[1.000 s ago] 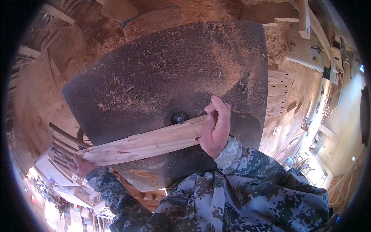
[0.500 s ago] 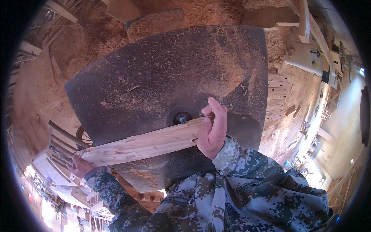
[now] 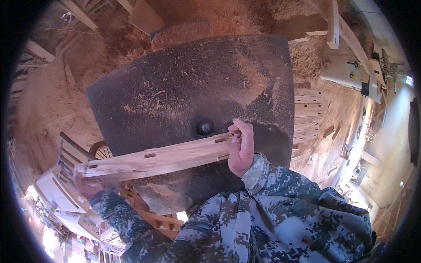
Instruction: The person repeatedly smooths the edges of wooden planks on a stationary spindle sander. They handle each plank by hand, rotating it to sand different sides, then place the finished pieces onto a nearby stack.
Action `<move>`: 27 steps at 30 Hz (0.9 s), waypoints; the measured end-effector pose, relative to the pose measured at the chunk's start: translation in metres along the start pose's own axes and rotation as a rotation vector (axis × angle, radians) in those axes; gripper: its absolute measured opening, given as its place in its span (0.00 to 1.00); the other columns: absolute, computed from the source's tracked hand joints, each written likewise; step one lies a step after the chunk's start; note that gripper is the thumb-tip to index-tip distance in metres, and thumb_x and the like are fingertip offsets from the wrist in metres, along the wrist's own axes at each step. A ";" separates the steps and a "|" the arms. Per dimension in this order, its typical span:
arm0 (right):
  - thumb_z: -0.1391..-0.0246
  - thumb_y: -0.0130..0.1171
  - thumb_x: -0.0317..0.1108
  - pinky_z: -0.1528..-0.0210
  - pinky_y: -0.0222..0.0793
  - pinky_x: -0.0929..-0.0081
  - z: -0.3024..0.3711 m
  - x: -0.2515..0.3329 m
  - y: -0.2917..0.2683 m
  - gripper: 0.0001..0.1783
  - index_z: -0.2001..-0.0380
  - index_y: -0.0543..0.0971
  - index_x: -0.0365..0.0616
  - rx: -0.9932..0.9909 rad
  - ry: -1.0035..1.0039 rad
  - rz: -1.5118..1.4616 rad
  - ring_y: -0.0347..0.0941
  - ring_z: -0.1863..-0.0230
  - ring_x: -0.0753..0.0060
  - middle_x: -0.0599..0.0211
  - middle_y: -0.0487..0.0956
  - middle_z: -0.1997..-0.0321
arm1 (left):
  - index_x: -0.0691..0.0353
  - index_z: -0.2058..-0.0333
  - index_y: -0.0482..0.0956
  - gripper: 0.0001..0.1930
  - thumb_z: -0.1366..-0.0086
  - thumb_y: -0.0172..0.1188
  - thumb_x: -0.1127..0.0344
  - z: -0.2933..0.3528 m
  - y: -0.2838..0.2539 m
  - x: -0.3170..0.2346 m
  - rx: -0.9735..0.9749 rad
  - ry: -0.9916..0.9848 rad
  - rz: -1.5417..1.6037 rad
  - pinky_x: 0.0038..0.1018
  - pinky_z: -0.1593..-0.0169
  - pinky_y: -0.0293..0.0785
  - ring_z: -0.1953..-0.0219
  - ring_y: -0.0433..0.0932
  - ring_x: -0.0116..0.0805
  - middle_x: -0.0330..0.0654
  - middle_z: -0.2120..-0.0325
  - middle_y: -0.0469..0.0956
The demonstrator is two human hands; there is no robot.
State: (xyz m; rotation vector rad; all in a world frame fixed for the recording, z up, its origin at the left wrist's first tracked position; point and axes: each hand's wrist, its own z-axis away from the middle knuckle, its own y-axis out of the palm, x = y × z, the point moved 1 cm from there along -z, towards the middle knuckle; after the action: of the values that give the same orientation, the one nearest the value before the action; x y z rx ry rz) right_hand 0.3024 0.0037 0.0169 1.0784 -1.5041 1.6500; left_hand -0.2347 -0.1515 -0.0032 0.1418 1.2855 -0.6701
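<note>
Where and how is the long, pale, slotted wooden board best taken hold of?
Likely both ends of the long, pale wooden board, from left and right: it is narrow and runs crosswise, and the dark round spindle rises beyond its far edge, so the far side looks worse. The right grip holds one end.

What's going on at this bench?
A person in a camouflage jacket has a wooden board in both hands, over a dark table. The right hand grips its right end; the left hand, blurred, is at the left end. Narrow slots show along the board's far side. A dark round fitting sits just beyond it on the table, which is strewn with sawdust.
</note>
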 end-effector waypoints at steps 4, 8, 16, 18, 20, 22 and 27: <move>0.39 0.55 0.22 0.39 0.70 0.60 0.001 0.017 -0.033 0.29 0.34 0.68 0.38 0.181 0.056 0.011 0.74 0.46 0.52 0.48 0.73 0.45 | 0.74 0.30 0.61 0.40 0.36 0.60 0.57 0.021 0.050 -0.107 0.299 0.287 0.505 0.54 0.24 0.61 0.28 0.67 0.59 0.65 0.29 0.63; 0.40 0.66 0.37 0.32 0.68 0.60 -0.039 0.071 -0.076 0.34 0.33 0.69 0.38 0.449 -0.178 -0.081 0.74 0.38 0.52 0.49 0.75 0.41 | 0.71 0.25 0.55 0.43 0.32 0.60 0.58 0.092 0.145 -0.259 0.821 0.543 0.565 0.48 0.21 0.55 0.24 0.61 0.53 0.60 0.26 0.61; 0.52 0.74 0.27 0.41 0.77 0.64 -0.047 0.151 -0.180 0.32 0.42 0.77 0.37 0.183 -0.106 -0.680 0.80 0.46 0.66 0.61 0.83 0.47 | 0.61 0.24 0.57 0.45 0.36 0.71 0.69 0.340 0.376 -0.300 1.265 1.027 0.509 0.45 0.22 0.55 0.22 0.57 0.50 0.53 0.27 0.64; 0.52 0.69 0.25 0.42 0.79 0.61 -0.024 0.121 -0.209 0.29 0.43 0.78 0.37 -0.047 -0.010 -0.821 0.82 0.48 0.63 0.61 0.83 0.49 | 0.65 0.25 0.59 0.44 0.36 0.72 0.67 0.385 0.362 -0.239 1.037 1.141 0.216 0.45 0.22 0.55 0.24 0.61 0.54 0.56 0.27 0.63; 0.51 0.61 0.25 0.41 0.79 0.55 0.004 0.078 -0.229 0.28 0.43 0.77 0.37 -0.434 -0.047 -0.980 0.82 0.46 0.56 0.57 0.82 0.48 | 0.65 0.25 0.58 0.46 0.39 0.72 0.66 0.403 0.345 -0.171 1.236 0.911 -0.112 0.48 0.21 0.52 0.23 0.58 0.59 0.59 0.27 0.62; 0.45 0.60 0.34 0.32 0.70 0.46 0.033 0.034 -0.223 0.27 0.42 0.76 0.40 -0.617 0.141 -0.982 0.78 0.40 0.52 0.54 0.81 0.45 | 0.66 0.29 0.63 0.41 0.39 0.71 0.68 0.385 0.308 -0.105 1.252 0.956 -0.306 0.50 0.22 0.52 0.24 0.59 0.60 0.55 0.27 0.63; 0.41 0.59 0.36 0.32 0.68 0.43 0.119 -0.033 -0.195 0.25 0.42 0.74 0.40 -0.775 0.691 -1.250 0.75 0.40 0.48 0.52 0.79 0.42 | 0.65 0.35 0.68 0.34 0.39 0.69 0.69 0.356 0.261 -0.012 1.087 1.048 -0.500 0.53 0.22 0.52 0.24 0.59 0.59 0.51 0.28 0.65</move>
State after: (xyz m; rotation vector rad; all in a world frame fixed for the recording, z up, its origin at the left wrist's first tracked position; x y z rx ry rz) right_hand 0.5068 -0.0861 0.0764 0.6147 -0.5856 0.3721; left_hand 0.2012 -0.0990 0.0466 1.2140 1.8069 -1.8372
